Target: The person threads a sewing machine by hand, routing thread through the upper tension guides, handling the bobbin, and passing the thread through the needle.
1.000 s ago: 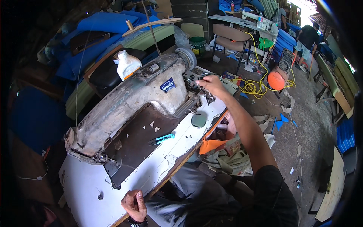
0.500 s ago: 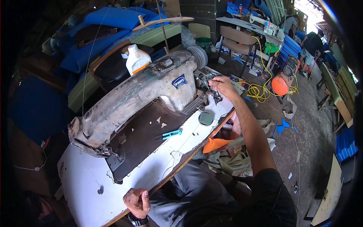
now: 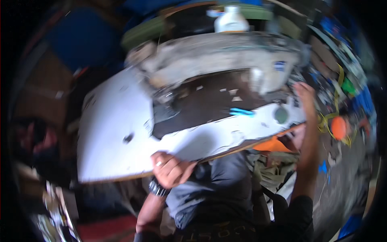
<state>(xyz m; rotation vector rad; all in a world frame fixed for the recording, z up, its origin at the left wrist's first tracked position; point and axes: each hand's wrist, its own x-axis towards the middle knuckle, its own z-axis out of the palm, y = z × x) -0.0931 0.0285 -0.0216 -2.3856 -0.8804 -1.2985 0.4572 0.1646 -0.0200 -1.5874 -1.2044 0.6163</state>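
Right grip [image 3: 305,92]: at the right end of the white-topped table [image 3: 109,121]; too blurred to tell whether it pinches anything.
Left grip [image 3: 171,169]: fingers folded in at the front edge, nothing seen inside.
Scuffed grey metal sewing machine [image 3: 217,58]: lengthwise along the table's back.
Work in hand: fingertip handling beside its base, I'd judge; next calls for careful touch.
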